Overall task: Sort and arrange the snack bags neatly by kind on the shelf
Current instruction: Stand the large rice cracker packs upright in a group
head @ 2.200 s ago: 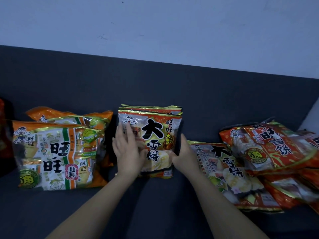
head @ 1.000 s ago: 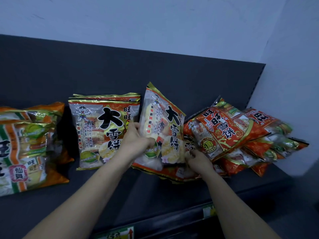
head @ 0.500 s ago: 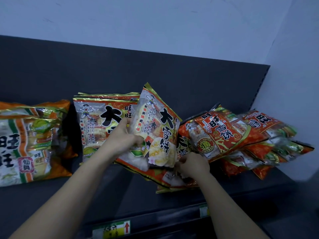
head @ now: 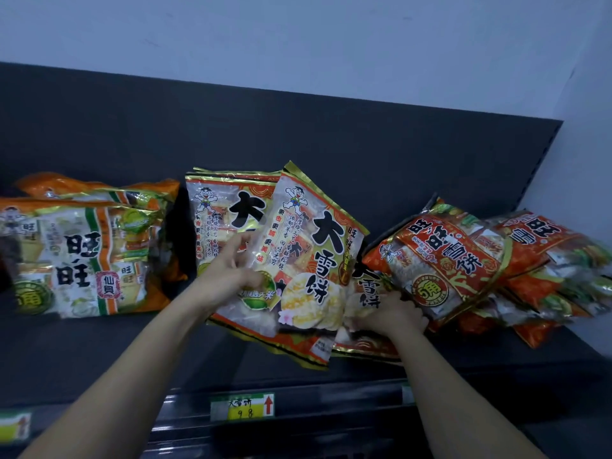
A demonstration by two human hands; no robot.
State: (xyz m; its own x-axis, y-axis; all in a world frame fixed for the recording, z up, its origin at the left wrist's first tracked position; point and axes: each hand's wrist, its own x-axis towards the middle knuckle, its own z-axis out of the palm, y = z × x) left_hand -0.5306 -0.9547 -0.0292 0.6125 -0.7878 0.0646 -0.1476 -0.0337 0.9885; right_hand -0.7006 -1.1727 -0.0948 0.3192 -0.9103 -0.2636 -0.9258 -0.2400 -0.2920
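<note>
Snack bags point(head: 440, 260) sit in three groups along the dark shelf point(head: 99, 352), which backs onto a dark panel point(head: 298, 127) below a pale wall point(head: 298, 34). At the right, a heap of red bags point(head: 530, 276) slumps leftward. At least three show, but the exact count is unclear. At the left stand two orange-and-green bags point(head: 82, 256), one behind the other. In the middle are four gold-edged bags with big black characters. Two upright bags point(head: 225, 200) stand against the panel. One tilted bag point(head: 311, 260) leans across their front. One flat bag point(head: 367, 293) lies beneath it, its right end tucked under the red heap. The left hand point(head: 231, 276) grips the tilted bag at its left edge, fingers curled on it. The right hand point(head: 394, 314) clutches the flat bag's right side, fingers closed around it. The shelf's front rail carries two labels: a central price tag point(head: 243, 407) and a second tag point(head: 15, 425) at the far left.
</note>
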